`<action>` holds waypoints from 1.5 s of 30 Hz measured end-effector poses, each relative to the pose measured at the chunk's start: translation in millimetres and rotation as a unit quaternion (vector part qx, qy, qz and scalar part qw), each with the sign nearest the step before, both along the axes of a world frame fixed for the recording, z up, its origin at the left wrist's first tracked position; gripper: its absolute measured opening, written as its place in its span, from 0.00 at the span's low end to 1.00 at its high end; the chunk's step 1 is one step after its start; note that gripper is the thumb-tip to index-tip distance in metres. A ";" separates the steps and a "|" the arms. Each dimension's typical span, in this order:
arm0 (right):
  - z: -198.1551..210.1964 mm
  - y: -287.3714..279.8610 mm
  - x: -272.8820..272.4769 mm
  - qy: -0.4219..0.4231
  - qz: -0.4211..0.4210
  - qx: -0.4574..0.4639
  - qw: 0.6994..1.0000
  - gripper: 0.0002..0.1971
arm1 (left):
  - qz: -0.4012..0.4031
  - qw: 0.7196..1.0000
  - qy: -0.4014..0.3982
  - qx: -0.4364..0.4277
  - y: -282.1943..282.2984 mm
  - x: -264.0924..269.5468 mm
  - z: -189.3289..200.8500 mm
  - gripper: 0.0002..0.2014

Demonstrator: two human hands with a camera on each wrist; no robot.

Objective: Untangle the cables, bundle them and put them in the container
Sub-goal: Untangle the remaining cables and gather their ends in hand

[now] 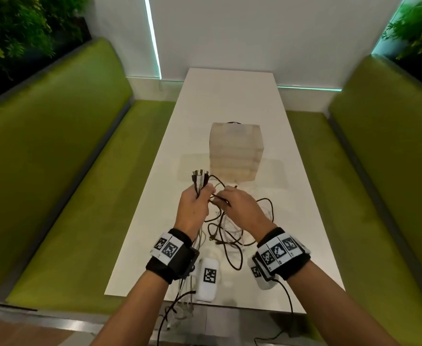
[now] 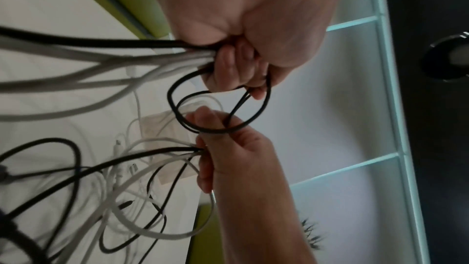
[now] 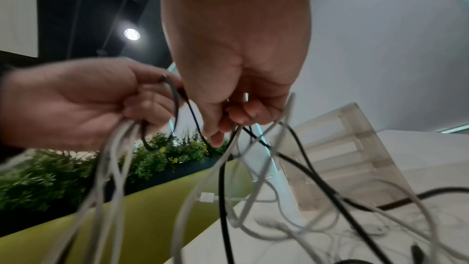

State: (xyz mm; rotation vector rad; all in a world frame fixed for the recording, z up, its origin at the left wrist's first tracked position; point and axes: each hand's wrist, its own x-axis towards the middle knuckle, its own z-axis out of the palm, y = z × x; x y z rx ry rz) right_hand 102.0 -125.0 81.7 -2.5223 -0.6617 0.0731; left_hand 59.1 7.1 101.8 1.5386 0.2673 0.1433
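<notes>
My left hand (image 1: 197, 203) grips a bunch of black and white cables (image 1: 200, 179), their plug ends fanned out above the fist. The left wrist view shows the left hand (image 2: 243, 63) curled round the strands. My right hand (image 1: 232, 203) pinches black and white cable loops (image 2: 215, 125) just beside it; in the right wrist view its fingers (image 3: 238, 115) curl round the strands. The remaining tangle (image 1: 230, 233) trails down onto the white table (image 1: 292, 221). A clear plastic container (image 1: 236, 151) stands upright just beyond both hands.
Green bench seats (image 1: 67, 183) flank the narrow table on both sides. A white wall (image 1: 255, 33) closes the far end. Some cables hang over the table's near edge (image 1: 180, 308). Plants (image 1: 10, 28) stand behind the benches.
</notes>
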 end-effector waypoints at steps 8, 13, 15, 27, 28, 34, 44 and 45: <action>-48.7 -48.2 23.3 0.128 -0.130 -0.068 0.981 0.12 | 0.096 0.982 -0.108 -0.118 38.7 -8.8 54.2 0.13; -46.2 -45.7 23.6 0.083 -0.109 -0.011 0.991 0.11 | 0.154 0.977 -0.104 -0.102 59.8 -12.5 50.7 0.13; -40.8 -42.8 20.9 0.076 -0.087 0.042 0.992 0.09 | 0.145 0.984 -0.077 -0.062 60.9 -10.3 39.9 0.13; -4.8 -12.9 7.0 -0.049 0.021 0.055 0.997 0.08 | -0.118 0.984 0.042 0.125 2.8 -6.8 -7.9 0.14; -3.3 -13.3 6.4 -0.055 0.020 0.050 0.997 0.08 | -0.124 0.986 0.049 0.105 1.9 -7.3 -6.5 0.14; -3.2 -11.2 9.1 -0.025 0.009 0.082 0.996 0.07 | -0.125 0.985 0.091 0.075 4.9 -5.1 -1.4 0.15; -62.4 -64.7 28.3 0.149 -0.101 -0.102 0.978 0.07 | 0.068 0.997 0.012 -0.039 63.3 -7.9 37.1 0.11; -65.6 -69.3 29.1 0.159 -0.113 -0.087 0.977 0.08 | 0.070 0.997 0.005 -0.033 71.9 -8.7 41.1 0.10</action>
